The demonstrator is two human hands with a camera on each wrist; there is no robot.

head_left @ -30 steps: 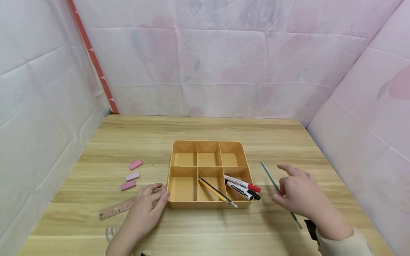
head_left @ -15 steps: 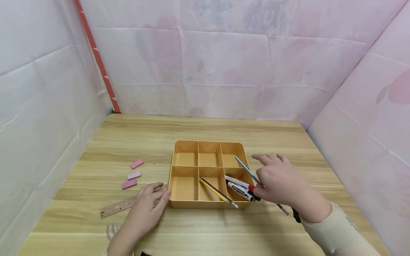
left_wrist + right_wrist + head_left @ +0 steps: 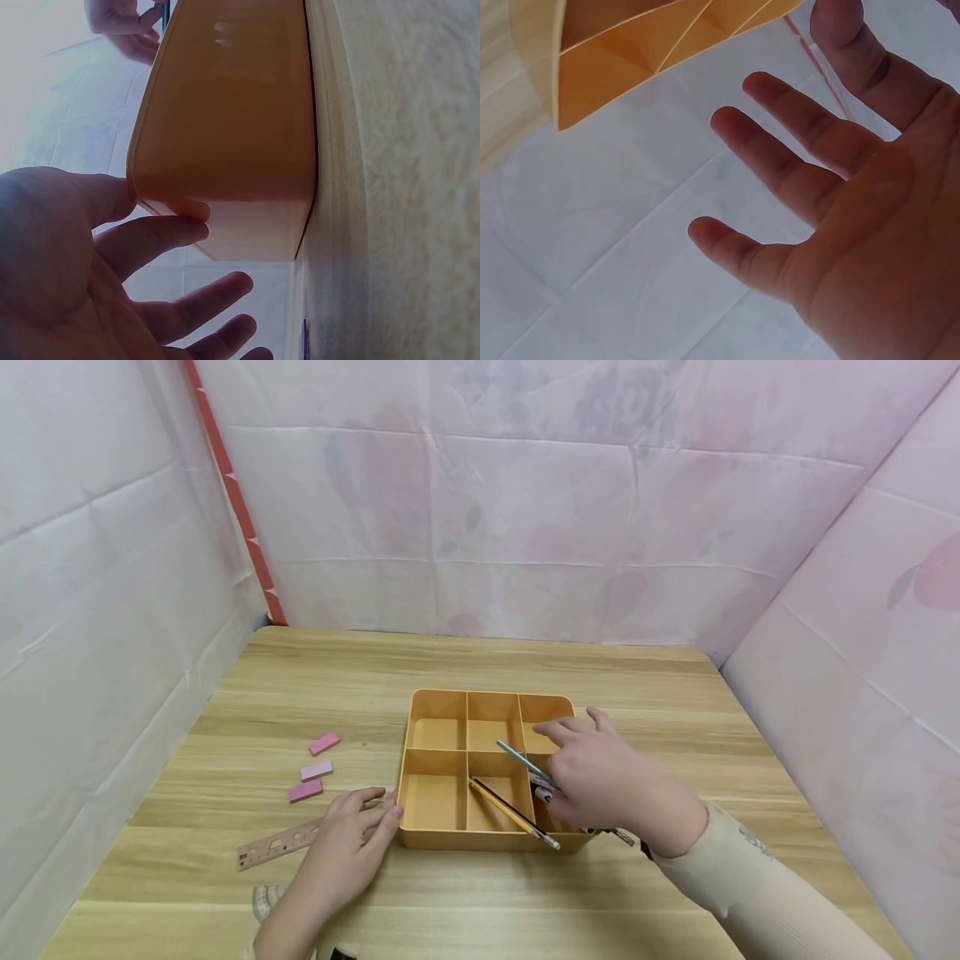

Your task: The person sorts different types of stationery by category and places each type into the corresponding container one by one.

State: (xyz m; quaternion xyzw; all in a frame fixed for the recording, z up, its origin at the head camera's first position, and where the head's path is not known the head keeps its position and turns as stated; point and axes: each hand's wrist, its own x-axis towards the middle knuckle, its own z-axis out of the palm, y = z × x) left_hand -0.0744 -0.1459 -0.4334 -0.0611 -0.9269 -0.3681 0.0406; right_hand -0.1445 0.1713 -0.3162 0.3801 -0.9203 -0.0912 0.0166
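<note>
My right hand (image 3: 607, 777) pinches a blue pencil (image 3: 517, 761) between thumb and index finger, above the right part of an orange divided box (image 3: 491, 841). The pencil slants over the front-row compartments, its ferrule end (image 3: 622, 837) sticking out below the hand. In the right wrist view the other fingers (image 3: 780, 172) are spread and the pencil cannot be seen. My left hand (image 3: 345, 852) rests against the box's left side, thumb and index finger (image 3: 161, 234) touching its corner. A yellow pencil (image 3: 498, 804) and a dark one lean in the front middle compartment. Markers (image 3: 542, 790) in the front right compartment are mostly hidden.
Left of the box lie three pink erasers (image 3: 317, 770), a ruler (image 3: 273, 846) partly under my left hand, and a clear protractor (image 3: 266, 900) partly covered by the forearm. A dark object (image 3: 342, 954) shows at the bottom edge. Cloth walls (image 3: 525, 510) enclose the wooden table (image 3: 637, 677).
My right hand has lifted the blue pencil off the table right of the box and carried it left, over the box. The left hand stays at the box's side.
</note>
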